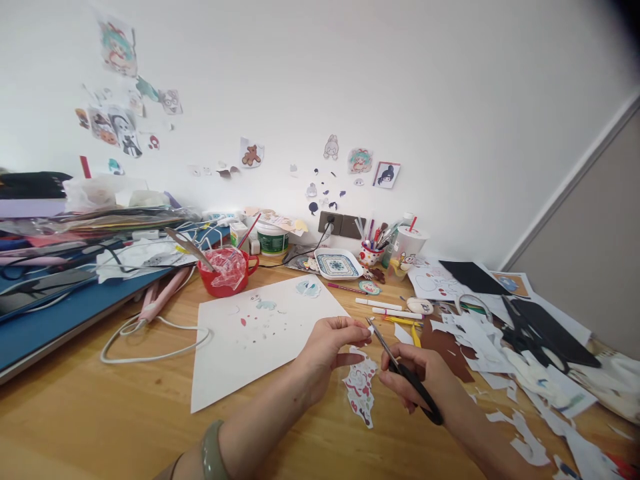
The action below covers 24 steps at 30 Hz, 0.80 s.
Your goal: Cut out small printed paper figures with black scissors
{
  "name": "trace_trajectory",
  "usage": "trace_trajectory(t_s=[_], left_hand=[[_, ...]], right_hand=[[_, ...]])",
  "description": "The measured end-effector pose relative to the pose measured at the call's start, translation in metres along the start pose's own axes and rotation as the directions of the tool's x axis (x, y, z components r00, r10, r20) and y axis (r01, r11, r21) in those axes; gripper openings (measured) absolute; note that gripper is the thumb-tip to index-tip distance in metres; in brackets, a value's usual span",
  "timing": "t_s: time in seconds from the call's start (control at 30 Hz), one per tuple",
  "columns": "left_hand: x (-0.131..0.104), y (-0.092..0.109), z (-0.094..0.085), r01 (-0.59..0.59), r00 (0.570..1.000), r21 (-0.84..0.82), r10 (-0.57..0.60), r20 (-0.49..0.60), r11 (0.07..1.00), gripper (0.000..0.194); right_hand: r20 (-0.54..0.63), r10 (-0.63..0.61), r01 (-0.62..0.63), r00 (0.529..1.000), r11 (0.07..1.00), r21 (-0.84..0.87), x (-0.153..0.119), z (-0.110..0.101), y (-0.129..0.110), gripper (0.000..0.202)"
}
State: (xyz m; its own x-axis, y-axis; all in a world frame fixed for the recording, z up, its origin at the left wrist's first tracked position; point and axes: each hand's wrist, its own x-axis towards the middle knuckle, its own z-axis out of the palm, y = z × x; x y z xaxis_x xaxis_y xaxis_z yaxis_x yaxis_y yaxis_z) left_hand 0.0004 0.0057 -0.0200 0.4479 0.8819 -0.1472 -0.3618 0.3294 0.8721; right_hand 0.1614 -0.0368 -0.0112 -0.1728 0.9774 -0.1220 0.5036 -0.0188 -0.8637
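Near the middle of the table, my left hand (pixel 333 347) pinches a small white paper scrap (pixel 371 329) between thumb and fingers. My right hand (pixel 425 373) is wrapped round black-handled scissors (pixel 385 345), whose blade tips meet the scrap at my left fingertips. Below my left hand lies a white paper cutout (pixel 361 393) with red and green drawn shapes. To the left is a large white sheet (pixel 220 360) bearing a small teal figure (pixel 266 304) and several tiny coloured pieces.
Paper offcuts (pixel 530 440), brown paper (pixel 443 350) and a second pair of scissors (pixel 533 337) crowd the right side. A red cup (pixel 223 273), square dish (pixel 337 264) and pen cup (pixel 371 255) stand at the back. A white cable (pixel 150 360) loops at left.
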Motion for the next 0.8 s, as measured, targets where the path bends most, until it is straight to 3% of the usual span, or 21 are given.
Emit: trace_trajectory(t_s=[0.8], left_hand=[[0.0015, -0.0002, 0.0006, 0.05, 0.999, -0.01, -0.049, 0.015, 0.999, 0.024]], right_hand=[[-0.002, 0.009, -0.009, 1.0, 0.997, 0.073, 0.0011, 0.0036, -0.0016, 0.017]])
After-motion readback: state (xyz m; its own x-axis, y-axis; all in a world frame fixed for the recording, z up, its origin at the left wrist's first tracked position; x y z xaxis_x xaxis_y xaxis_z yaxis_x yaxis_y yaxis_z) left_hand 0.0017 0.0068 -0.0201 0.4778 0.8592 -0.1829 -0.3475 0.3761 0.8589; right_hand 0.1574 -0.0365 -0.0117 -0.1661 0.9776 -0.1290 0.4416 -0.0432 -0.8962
